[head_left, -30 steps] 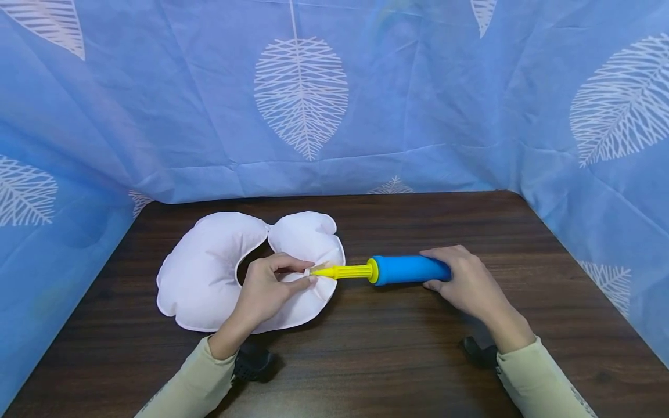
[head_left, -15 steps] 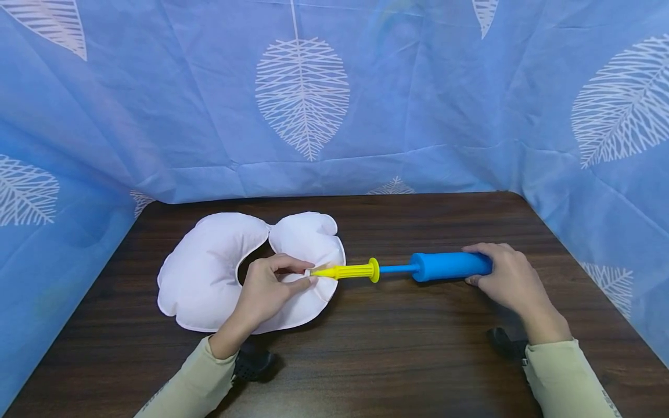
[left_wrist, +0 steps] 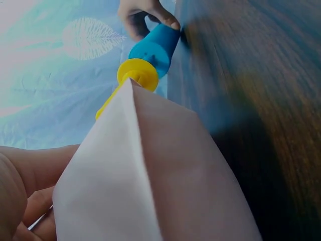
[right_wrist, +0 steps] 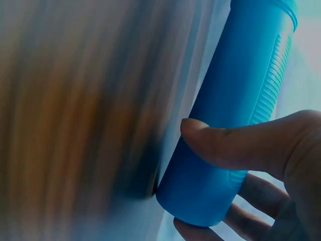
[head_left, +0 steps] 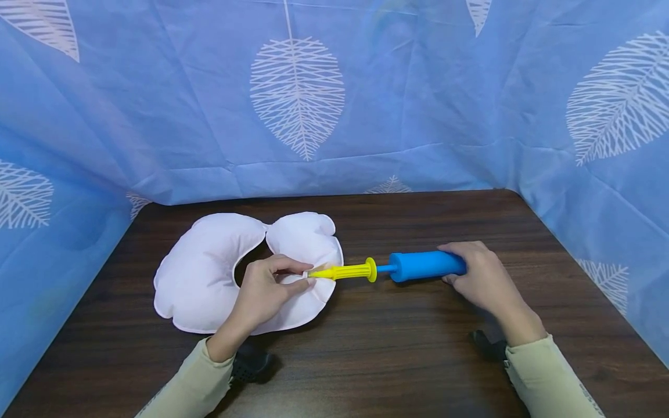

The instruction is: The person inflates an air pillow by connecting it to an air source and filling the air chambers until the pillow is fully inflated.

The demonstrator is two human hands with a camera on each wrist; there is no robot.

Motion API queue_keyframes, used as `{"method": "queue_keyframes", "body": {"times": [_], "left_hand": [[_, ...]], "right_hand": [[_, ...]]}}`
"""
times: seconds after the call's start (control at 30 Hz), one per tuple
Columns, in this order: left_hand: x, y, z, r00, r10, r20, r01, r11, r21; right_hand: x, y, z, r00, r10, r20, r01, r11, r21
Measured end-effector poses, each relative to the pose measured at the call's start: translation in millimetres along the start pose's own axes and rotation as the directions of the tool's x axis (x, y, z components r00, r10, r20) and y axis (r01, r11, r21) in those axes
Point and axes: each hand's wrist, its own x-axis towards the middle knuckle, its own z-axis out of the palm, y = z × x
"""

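Note:
A white inflatable neck pillow (head_left: 201,278) lies plump on the table, left of the middle. My left hand (head_left: 261,293) pinches the small pale valve (head_left: 306,274) on its right lobe, where the tip of a yellow nozzle (head_left: 351,271) enters. The nozzle belongs to a blue hand pump (head_left: 425,266); a short length of blue rod (head_left: 384,269) shows between yellow flange and barrel. Around the barrel's far right end curl the thumb and fingers of my right hand (head_left: 483,277). In the left wrist view the pillow (left_wrist: 145,175) hides the valve.
The dark wood-grain table (head_left: 387,360) has its back edge against a blue leaf-print cloth (head_left: 407,104), which also hangs at both sides. Black wrist devices (head_left: 253,364) sit under both sleeves, close to the tabletop.
The barrel first slid right, away from the yellow flange, baring the rod. It has since come partway back left with my right hand. My left hand holds its place.

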Motion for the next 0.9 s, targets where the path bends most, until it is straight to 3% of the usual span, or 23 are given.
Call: {"method": "queue_keyframes", "body": {"times": [0.2,0.37,0.63,0.9], "left_hand": [[-0.5,1.3,-0.8,1.000,0.003,-0.012,-0.003,1.000,0.010],[-0.4,1.5,-1.0,1.000,0.008,-0.009,-0.008,1.000,-0.002],[0.0,0.4,0.4,1.000,0.013,-0.005,-0.013,1.000,0.007],[-0.2,-1.1,0.3,1.000,0.014,-0.004,-0.014,1.000,0.025]], "right_hand": [[2.9,-26,14,0.996,-0.085,0.005,0.085,0.996,-0.007],[0.9,-25,15,0.997,-0.078,0.003,0.078,0.997,-0.009],[-2.3,0,-2,0.999,0.025,0.037,-0.024,0.999,-0.025],[-7.9,40,-20,0.993,0.122,-0.003,-0.122,0.990,-0.066]]}}
